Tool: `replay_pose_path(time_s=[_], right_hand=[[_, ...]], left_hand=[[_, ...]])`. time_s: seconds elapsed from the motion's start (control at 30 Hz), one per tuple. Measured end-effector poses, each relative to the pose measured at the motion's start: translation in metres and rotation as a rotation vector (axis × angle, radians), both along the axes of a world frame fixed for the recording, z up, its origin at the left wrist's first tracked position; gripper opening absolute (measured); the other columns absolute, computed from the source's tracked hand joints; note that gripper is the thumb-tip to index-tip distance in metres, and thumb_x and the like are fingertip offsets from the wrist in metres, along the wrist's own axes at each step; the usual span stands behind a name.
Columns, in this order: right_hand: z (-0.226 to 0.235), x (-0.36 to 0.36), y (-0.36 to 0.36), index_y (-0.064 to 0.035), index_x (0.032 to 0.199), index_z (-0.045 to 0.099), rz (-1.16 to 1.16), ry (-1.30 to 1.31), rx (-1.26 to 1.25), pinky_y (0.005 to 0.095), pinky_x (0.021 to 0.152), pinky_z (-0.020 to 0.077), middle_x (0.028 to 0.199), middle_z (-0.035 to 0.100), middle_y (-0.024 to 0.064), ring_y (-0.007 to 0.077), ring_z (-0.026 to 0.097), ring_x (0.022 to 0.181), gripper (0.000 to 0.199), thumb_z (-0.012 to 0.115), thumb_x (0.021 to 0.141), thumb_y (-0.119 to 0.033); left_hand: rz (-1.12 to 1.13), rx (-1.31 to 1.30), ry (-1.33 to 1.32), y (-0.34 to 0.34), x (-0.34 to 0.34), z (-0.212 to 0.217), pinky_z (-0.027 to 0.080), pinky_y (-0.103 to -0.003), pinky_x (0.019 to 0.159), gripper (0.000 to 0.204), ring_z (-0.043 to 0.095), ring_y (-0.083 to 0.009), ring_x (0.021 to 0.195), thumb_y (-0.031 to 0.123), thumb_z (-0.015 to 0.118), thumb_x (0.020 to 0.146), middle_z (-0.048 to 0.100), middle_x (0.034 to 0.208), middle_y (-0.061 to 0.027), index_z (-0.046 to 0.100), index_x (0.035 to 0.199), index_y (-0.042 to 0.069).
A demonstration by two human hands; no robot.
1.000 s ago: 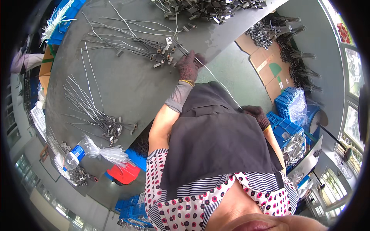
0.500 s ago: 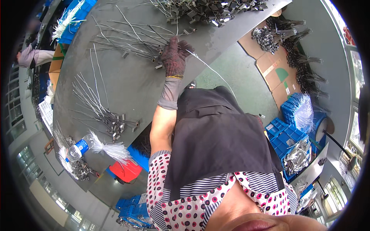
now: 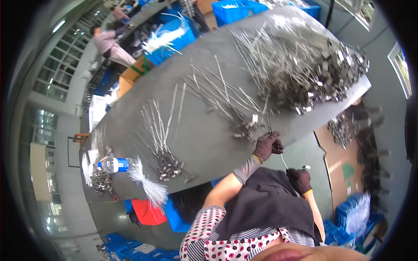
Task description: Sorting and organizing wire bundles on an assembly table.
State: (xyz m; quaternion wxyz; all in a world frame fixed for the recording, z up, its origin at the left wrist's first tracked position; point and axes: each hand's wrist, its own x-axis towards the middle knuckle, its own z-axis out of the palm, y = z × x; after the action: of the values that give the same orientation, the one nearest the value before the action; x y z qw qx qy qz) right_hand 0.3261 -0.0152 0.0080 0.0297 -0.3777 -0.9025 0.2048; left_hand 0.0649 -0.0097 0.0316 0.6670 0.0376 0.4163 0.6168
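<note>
Both my hands wear dark maroon knit gloves. My left hand (image 3: 267,145) is closed at the table's near edge, pinching a thin wire cable (image 3: 284,161). The pale part of that cable runs down from the left hand to my right hand (image 3: 299,181), which is closed around it in front of my apron. A small white-and-dark connector end (image 3: 307,167) sticks out beside the right hand. Just beyond my left hand lies a loose bunch of cables (image 3: 244,126) with dark ends toward me.
A large heap of cables with blocky ends (image 3: 322,74) covers the table's right side. Another bunch (image 3: 165,163) lies left, near a water bottle (image 3: 115,165) and white ties (image 3: 150,187). Blue crates (image 3: 348,209) stand lower right. A co-worker (image 3: 111,45) is far left.
The view has swung, showing more table. My left hand has drawn back from the middle cable bunch toward the edge. My right hand, mostly hidden before, now shows, holding the cable.
</note>
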Motion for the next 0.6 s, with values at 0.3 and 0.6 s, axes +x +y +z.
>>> replay_pose_path(time_s=[0.3,0.6], right_hand=[[0.03,-0.015,0.013,-0.0156,0.072,0.065,0.12,-0.16,0.029,0.0461,0.064,0.0427,0.063,0.061,0.0102,0.0335,0.06,0.066,0.011,0.066,0.075,-0.026],[0.041,-0.022,-0.018,-0.0105,0.087,0.074,-0.189,0.157,-0.402,0.0398,0.071,0.0498,0.08,0.071,0.0113,0.025,0.065,0.073,0.021,0.066,0.086,-0.03]], left_hand=[[0.188,0.032,0.258,0.019,-0.036,0.009,0.056,-0.031,0.044,0.028,0.063,-0.018,0.052,0.028,0.06,0.098,0.06,0.066,-0.0075,0.063,0.107,0.002],[0.224,0.046,0.649,0.009,-0.07,0.016,0.051,-0.029,0.044,0.028,0.06,-0.0147,0.048,0.03,0.062,0.096,0.06,0.062,-0.0043,0.06,0.085,0.004]])
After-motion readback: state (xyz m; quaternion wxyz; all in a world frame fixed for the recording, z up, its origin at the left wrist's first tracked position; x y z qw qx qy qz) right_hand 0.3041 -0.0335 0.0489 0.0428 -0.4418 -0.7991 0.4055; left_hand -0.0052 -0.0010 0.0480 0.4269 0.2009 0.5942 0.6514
